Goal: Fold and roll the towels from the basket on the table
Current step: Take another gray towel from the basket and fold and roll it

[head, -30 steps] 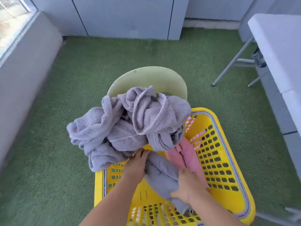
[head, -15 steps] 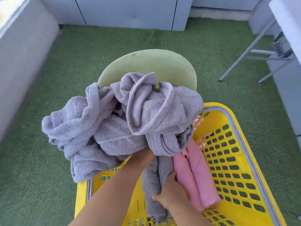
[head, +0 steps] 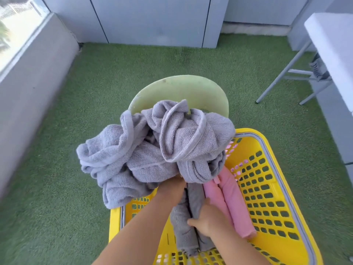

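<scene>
Two-handed lift: pull grey towel (head: 181,228) free with right hand (head: 208,220) curled round it; steady heap (head: 149,150) with left hand (head: 172,189), grip unseen; avoid dragging pink rolls (head: 227,199).

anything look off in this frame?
Yes: the tangled grey towel heap spills over the yellow basket's far-left rim, and part of it hangs outside over the grass. Inside, the pink rolls and the grey roll in the right hand lie neat.
</scene>
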Action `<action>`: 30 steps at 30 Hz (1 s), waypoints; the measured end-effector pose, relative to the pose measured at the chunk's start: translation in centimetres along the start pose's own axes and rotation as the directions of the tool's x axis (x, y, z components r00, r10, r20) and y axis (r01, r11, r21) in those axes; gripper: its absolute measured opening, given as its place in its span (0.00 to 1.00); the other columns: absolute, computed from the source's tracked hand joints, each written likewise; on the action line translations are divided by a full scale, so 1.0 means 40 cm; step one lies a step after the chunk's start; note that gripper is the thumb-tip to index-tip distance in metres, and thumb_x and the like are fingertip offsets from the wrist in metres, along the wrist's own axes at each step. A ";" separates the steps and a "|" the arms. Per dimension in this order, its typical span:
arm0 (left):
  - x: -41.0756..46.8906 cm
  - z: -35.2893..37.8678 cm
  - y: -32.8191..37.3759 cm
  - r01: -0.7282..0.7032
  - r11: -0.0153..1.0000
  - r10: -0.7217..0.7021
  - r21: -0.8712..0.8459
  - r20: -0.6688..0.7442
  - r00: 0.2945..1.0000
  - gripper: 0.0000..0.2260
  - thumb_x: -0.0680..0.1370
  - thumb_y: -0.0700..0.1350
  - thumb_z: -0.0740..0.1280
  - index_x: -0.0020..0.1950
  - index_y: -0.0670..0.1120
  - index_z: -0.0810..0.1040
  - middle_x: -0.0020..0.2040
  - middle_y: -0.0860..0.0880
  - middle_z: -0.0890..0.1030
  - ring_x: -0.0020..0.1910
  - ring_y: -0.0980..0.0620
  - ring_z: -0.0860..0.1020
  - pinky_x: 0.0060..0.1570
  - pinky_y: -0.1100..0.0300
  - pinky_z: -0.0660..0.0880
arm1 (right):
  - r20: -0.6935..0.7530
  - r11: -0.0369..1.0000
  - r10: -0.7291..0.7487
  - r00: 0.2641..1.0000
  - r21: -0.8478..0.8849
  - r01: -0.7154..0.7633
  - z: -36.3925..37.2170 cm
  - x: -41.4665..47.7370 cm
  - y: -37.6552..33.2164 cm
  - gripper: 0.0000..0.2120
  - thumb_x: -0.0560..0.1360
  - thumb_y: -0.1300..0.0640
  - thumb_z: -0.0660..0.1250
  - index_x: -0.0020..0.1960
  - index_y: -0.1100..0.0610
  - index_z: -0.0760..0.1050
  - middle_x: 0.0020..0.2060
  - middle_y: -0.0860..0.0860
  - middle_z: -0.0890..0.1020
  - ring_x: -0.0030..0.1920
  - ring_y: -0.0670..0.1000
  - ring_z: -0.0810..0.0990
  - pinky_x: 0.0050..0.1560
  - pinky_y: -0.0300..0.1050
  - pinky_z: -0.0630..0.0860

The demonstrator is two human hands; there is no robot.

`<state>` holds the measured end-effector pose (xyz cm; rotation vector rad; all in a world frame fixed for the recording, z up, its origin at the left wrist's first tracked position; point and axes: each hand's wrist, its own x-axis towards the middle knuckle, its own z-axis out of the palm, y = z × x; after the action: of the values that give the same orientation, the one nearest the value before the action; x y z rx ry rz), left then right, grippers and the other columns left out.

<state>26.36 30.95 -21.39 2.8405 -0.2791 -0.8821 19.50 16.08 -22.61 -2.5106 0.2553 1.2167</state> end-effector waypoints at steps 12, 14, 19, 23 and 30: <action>-0.330 -0.155 0.001 0.042 0.855 -0.105 -0.517 -0.094 0.990 0.27 0.75 0.55 0.65 0.74 0.56 0.66 0.66 0.51 0.72 0.65 0.50 0.73 0.60 0.55 0.71 | -0.239 0.950 -0.241 0.940 0.141 0.279 -0.260 -0.309 -0.012 0.50 0.67 0.32 0.68 0.80 0.47 0.50 0.73 0.44 0.70 0.67 0.47 0.74 0.59 0.40 0.71; -0.359 -0.185 -0.012 0.053 0.832 -0.168 -0.552 -0.160 0.973 0.24 0.76 0.56 0.64 0.71 0.57 0.67 0.64 0.55 0.73 0.63 0.52 0.73 0.58 0.56 0.72 | -0.262 0.936 -0.266 0.928 0.158 0.313 -0.291 -0.332 -0.004 0.52 0.64 0.27 0.68 0.80 0.45 0.53 0.71 0.41 0.71 0.66 0.44 0.73 0.61 0.40 0.70; -0.336 -0.322 -0.016 -0.045 0.795 -0.306 -0.605 -0.464 0.831 0.19 0.78 0.58 0.64 0.68 0.59 0.68 0.62 0.60 0.68 0.64 0.55 0.68 0.58 0.57 0.71 | -0.397 0.884 -0.171 0.902 0.343 0.319 -0.394 -0.321 -0.032 0.52 0.61 0.23 0.67 0.77 0.49 0.60 0.67 0.46 0.75 0.63 0.45 0.75 0.59 0.44 0.72; -0.218 -0.478 0.005 -0.129 0.850 -0.264 -0.510 -0.625 0.735 0.23 0.79 0.56 0.64 0.72 0.54 0.65 0.67 0.55 0.67 0.67 0.52 0.66 0.64 0.52 0.70 | -0.528 0.769 -0.077 0.846 0.508 0.387 -0.514 -0.238 -0.115 0.55 0.56 0.19 0.66 0.74 0.48 0.62 0.67 0.52 0.73 0.67 0.53 0.72 0.63 0.54 0.73; -0.033 -0.537 0.058 0.170 0.837 -0.344 -0.520 -0.258 0.903 0.40 0.80 0.55 0.65 0.82 0.44 0.43 0.79 0.35 0.52 0.78 0.37 0.54 0.74 0.45 0.57 | -0.381 0.622 0.055 0.923 0.736 0.267 -0.534 -0.117 -0.229 0.63 0.58 0.31 0.76 0.80 0.54 0.48 0.76 0.56 0.63 0.74 0.58 0.65 0.69 0.52 0.68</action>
<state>37.28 30.96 -2.72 2.5070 0.3432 -0.3930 34.90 16.62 -4.59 -1.8810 0.5759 0.3878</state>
